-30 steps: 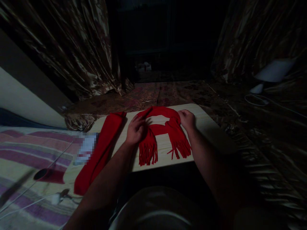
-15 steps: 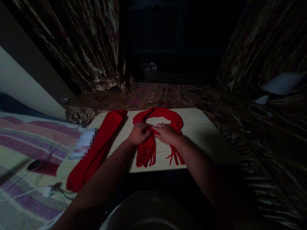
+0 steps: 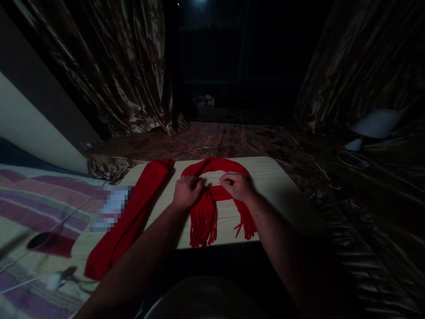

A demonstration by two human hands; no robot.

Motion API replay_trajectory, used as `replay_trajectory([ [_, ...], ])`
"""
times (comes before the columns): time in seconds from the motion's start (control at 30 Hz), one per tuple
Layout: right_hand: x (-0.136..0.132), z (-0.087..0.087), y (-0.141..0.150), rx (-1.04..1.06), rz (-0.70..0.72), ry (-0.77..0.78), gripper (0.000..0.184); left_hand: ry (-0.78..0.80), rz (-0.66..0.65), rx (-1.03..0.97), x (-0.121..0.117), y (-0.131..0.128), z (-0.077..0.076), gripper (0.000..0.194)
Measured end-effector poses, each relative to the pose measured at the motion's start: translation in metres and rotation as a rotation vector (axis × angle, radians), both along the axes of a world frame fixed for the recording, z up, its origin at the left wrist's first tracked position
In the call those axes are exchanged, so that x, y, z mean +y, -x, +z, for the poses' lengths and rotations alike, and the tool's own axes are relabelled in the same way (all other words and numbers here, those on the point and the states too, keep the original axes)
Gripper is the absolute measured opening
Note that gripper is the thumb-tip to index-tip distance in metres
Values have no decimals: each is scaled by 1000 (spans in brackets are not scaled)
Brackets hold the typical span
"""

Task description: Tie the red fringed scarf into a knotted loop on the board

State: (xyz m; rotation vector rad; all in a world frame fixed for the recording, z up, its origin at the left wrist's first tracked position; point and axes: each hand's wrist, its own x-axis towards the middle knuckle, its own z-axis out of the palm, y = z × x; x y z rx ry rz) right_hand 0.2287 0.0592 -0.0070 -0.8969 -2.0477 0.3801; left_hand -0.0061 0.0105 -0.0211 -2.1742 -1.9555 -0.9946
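Note:
A red fringed scarf point(image 3: 212, 166) lies looped on a light wooden board point(image 3: 272, 177), with its two tasselled ends point(image 3: 203, 221) pointing toward me. My left hand point(image 3: 186, 191) is closed on the left strand of the scarf, just above the tassels. My right hand point(image 3: 236, 185) is curled and pinches the cross strand a little to the right. A second red scarf point(image 3: 133, 212), folded into a long strip, lies diagonally at the board's left edge, untouched.
A striped blanket point(image 3: 29, 208) covers the surface at left, with a white cable and a dark round object point(image 3: 43, 241) on it. Patterned shiny curtains point(image 3: 116, 66) hang behind. A white lamp point(image 3: 375, 126) and cord sit at right. The room is dark.
My right hand moved from the scarf's right side inward to the middle strand, then drew back slightly rightward. The left hand has stayed on the left strand.

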Motion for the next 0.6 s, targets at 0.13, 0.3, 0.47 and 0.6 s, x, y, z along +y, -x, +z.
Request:
replay_trajectory([
  [0.13, 29, -6, -30, 219, -435, -60, 20, -35, 137, -20, 24, 8, 15, 33],
  [0.3, 53, -28, -49, 95, -360, 127, 44, 363, 45, 194, 83, 13, 39, 85],
  [0.47, 52, -35, -46, -92, -260, 188, 64, 522, -76, 381, 116, 13, 33, 103],
  [0.6, 52, -18, -45, -282, -347, 307, 70, 534, -49, 376, 119, 14, 27, 65],
])
